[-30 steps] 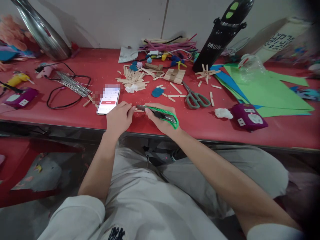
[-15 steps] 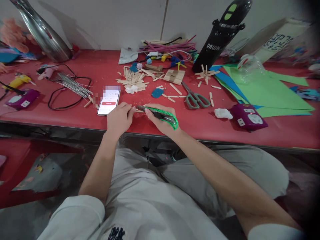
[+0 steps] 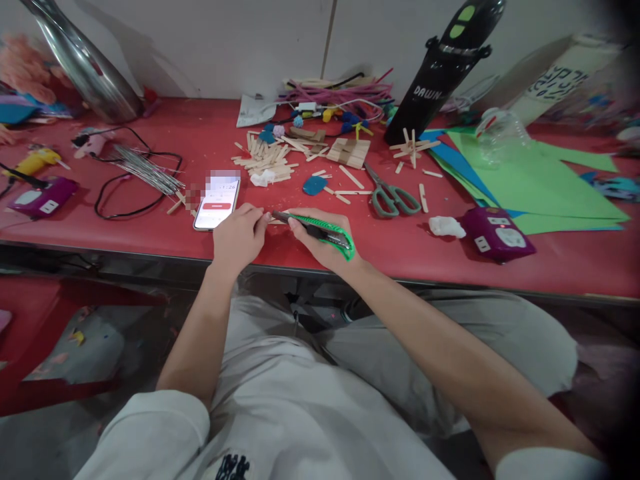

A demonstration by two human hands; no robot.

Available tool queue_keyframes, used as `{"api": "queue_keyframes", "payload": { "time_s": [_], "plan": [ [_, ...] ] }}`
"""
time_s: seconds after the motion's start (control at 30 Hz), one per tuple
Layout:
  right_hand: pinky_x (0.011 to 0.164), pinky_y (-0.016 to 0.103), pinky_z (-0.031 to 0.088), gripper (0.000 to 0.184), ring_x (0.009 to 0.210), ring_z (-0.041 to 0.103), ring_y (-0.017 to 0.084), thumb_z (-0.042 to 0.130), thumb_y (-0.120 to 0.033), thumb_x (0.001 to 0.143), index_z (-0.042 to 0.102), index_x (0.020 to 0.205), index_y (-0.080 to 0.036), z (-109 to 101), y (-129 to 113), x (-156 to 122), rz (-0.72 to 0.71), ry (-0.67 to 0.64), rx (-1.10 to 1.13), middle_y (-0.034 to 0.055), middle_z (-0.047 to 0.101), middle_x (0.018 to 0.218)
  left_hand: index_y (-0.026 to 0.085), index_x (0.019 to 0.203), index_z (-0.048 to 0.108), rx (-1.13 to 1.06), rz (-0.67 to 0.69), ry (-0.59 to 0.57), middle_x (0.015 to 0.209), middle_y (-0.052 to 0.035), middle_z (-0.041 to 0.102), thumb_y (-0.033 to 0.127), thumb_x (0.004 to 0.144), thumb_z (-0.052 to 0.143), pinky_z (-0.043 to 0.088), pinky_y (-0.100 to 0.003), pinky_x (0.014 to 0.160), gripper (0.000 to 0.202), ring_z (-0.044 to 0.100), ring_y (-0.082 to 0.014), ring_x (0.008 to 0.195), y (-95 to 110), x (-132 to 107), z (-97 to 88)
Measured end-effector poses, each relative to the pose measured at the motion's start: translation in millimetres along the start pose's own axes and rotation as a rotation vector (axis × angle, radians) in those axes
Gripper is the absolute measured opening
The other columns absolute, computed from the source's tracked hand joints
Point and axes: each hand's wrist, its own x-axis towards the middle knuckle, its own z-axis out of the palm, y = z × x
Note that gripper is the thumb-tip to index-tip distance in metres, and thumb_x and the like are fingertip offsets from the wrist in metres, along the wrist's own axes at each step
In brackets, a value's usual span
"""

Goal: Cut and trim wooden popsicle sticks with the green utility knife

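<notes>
My right hand (image 3: pixel 325 237) is closed around a green and black utility knife (image 3: pixel 327 232), its blade end pointing left toward my other hand. Under that tip, a thin wooden craft stick (image 3: pixel 278 222) lies on the red table, partly hidden. My left hand (image 3: pixel 239 237) presses down on the table with fingers bent together, at the stick's left end; its fingertips mostly cover what they grip. Just behind my left hand lies a lit phone (image 3: pixel 216 205). Beyond the knife are a blue flat piece (image 3: pixel 315 185) and grey-green scissors (image 3: pixel 393 200).
A pile of craft sticks (image 3: pixel 267 157) and a joined stick panel (image 3: pixel 349 153) lie farther back. At right are a purple power socket (image 3: pixel 499 235), white crumpled tissue (image 3: pixel 447 227), green paper sheets (image 3: pixel 550 180) and a black bottle (image 3: pixel 425 87). Metal wires (image 3: pixel 145 170) lie left.
Almost nothing differs. The knife and my right hand have shifted very slightly left; my left hand stays in place.
</notes>
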Motion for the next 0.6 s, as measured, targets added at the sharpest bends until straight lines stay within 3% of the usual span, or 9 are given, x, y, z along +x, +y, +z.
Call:
{"api": "queue_keyframes", "payload": {
  "time_s": [0.6],
  "plan": [
    [0.083,0.033,0.063,0.022,0.084,0.076,0.019,0.064,-0.039,0.092,0.077,0.096,-0.022,0.1,0.7,0.4,0.007,0.013,-0.035,0.0049,0.08,0.095,0.021,0.101,0.073,-0.018,-0.005,-0.005,0.11,-0.0075,0.073,0.038,0.104,0.04,0.048,-0.033,0.071,0.037,0.068,-0.0224,0.097,-0.4,-0.6,0.2]
  ]
}}
